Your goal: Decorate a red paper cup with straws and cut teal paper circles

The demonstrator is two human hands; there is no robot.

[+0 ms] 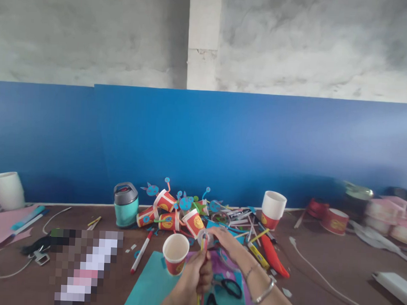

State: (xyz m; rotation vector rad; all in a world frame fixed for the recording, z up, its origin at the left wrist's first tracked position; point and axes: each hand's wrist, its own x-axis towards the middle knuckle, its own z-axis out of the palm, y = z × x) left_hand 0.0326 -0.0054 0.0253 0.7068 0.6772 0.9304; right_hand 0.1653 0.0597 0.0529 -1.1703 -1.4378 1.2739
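Observation:
My left hand is closed around a small bundle of thin yellow and red straws, held upright. At their top, a clear round thing that looks like a tape roll is in my right hand; its fingertips are partly hidden. Just left of my hands stands a paper cup with a red and yellow pattern. Black-handled scissors lie below my right forearm, on a teal sheet and purple paper.
Behind my hands is a pile of red cups with blue paper shapes. A teal container stands left, stacked cups right. A yellow cutter, an orange-red pouch and a marker lie around. A blue partition closes the back.

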